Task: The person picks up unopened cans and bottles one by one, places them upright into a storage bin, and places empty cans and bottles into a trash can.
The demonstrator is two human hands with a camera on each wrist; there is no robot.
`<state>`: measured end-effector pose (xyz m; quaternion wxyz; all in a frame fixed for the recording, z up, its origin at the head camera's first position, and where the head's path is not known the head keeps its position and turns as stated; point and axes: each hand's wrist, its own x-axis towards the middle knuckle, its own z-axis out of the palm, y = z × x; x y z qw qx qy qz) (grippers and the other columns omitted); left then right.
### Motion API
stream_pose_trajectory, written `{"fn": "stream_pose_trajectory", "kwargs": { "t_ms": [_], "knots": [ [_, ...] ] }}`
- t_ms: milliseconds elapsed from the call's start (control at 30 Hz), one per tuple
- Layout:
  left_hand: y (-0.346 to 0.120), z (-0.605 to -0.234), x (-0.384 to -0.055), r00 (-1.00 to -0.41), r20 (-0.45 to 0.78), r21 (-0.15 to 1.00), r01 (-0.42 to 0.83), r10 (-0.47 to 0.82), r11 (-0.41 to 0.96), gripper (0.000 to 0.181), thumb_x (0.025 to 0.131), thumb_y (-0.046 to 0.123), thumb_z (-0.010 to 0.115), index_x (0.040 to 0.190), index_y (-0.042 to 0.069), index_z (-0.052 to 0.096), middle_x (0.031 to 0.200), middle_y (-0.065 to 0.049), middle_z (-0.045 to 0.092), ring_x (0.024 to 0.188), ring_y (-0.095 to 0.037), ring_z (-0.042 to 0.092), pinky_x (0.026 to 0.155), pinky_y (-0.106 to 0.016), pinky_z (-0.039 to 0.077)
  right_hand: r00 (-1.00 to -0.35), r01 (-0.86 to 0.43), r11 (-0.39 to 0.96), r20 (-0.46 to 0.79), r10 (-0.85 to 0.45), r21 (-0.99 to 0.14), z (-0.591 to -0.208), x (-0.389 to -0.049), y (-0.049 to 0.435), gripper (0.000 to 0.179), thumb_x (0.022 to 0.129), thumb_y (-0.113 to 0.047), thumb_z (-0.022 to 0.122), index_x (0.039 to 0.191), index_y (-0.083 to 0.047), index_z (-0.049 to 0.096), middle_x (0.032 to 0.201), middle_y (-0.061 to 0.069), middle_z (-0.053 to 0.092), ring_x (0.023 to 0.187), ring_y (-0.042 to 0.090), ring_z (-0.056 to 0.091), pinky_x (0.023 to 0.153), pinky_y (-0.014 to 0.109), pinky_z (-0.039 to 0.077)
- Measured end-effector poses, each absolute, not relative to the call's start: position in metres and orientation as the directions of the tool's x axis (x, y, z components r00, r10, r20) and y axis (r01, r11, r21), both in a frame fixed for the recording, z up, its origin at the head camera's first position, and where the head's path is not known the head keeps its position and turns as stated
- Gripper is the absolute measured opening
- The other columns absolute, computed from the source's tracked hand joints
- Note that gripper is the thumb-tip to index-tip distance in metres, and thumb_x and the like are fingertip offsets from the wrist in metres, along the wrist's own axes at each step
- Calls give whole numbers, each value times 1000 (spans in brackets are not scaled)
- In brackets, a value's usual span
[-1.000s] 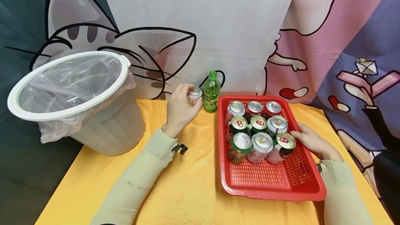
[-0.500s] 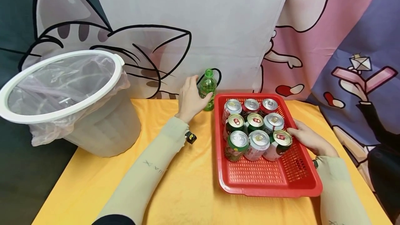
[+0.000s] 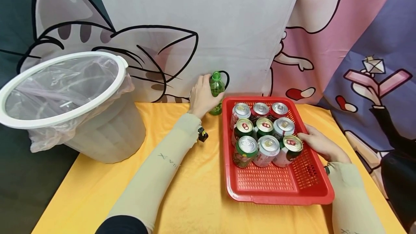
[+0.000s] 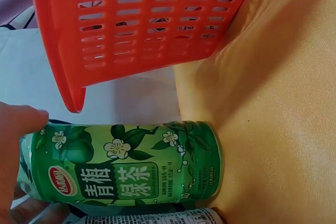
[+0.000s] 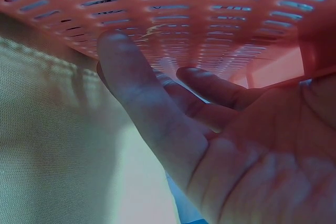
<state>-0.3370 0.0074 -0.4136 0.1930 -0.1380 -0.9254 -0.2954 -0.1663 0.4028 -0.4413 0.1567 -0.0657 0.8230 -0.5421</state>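
A green-tea bottle (image 3: 215, 86) without a cap stands at the back of the table, just left of the red basket (image 3: 279, 198). My left hand (image 3: 203, 96) grips its upper part, thumb on the near right side and fingers round the far side. The left wrist view shows the bottle's green label (image 4: 121, 166) below the hand, with a printed can (image 4: 157, 217) close beside it. My right hand (image 3: 321, 145) holds the basket's right edge, thumb at the rim. In the right wrist view its fingers (image 5: 142, 93) reach along the outside of the perforated plastic.
Several drink cans (image 3: 264, 125) stand in rows in the basket's far part. A large bin (image 3: 107, 140) with a white rim and a clear liner stands at the left. Yellow cloth (image 3: 191, 198) covers the table; a printed curtain (image 3: 240, 28) hangs behind it.
My left hand has moved right from the can beside the bottle to the bottle and taken hold of it. The right hand stays at the basket. The head view has shifted slightly.
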Motion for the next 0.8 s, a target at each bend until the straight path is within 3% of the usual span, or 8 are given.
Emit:
{"fn": "stream_pose_trajectory", "kwargs": {
  "t_ms": [333, 700, 800],
  "knots": [
    [3, -418, -333, -873, 462, 478, 392, 155, 786, 74, 84, 48, 81, 142, 12, 52, 133, -5, 59, 122, -23, 58, 120, -43, 32, -942, 68, 403, -192, -277, -913, -443, -166, 404, 50, 109, -10, 41, 151, 10, 25, 107, -10, 67, 91, 11, 73, 76, 35, 64],
    [-8, -414, -314, -850, 506, 535, 441, 146, 721, 72, 82, 43, 83, 141, 11, 54, 131, -5, 61, 118, -22, 59, 119, -46, 35, -943, 67, 414, -193, -270, -908, -445, -166, 405, 51, 108, -10, 40, 152, 10, 25, 107, -11, 66, 90, 10, 73, 76, 34, 64],
    [-13, -408, -307, -846, 517, 555, 445, 128, 703, 73, 82, 42, 84, 141, 11, 55, 130, -5, 61, 115, -23, 59, 114, -46, 40, -942, 66, 412, -193, -275, -909, -444, -167, 404, 50, 109, -10, 40, 152, 10, 25, 106, -11, 67, 90, 11, 73, 75, 34, 64]
  ]
}}
